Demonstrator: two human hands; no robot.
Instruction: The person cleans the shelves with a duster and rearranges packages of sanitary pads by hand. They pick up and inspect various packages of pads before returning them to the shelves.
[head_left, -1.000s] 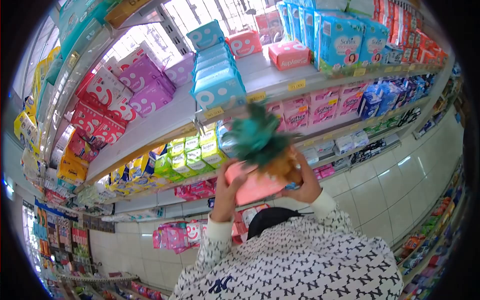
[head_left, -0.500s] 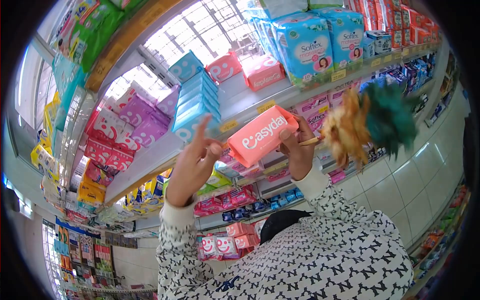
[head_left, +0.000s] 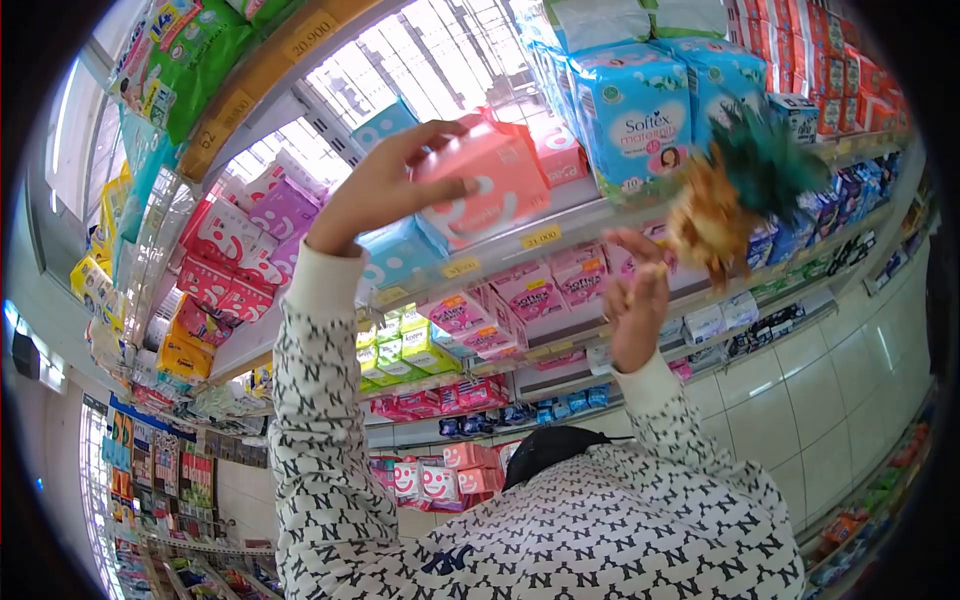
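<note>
A coral pink pack with a white smile print point(head_left: 490, 190) is in my left hand point(head_left: 375, 190), thumb on its front and fingers over its top. It overlaps the upper shelf, beside a row of light blue packs point(head_left: 400, 255) and in front of another coral pack point(head_left: 562, 155). My right hand point(head_left: 640, 310) is closed at the handle of a feather duster point(head_left: 708, 215), which has tan and green feathers and partly covers the large blue Softex packs point(head_left: 632, 125). Most of the duster's handle is hidden by my fingers.
Purple and red packs point(head_left: 235, 285) stand on the shelf to the left. Price tags line the shelf edge point(head_left: 500, 255). Pink Softex boxes point(head_left: 530, 290) and green packs point(head_left: 405, 345) fill the shelf below. Tiled floor point(head_left: 790, 380) lies to the right.
My left hand has taken the coral pack up and left to the shelf. My right hand has let go of the pack and moved right, keeping the feather duster.
</note>
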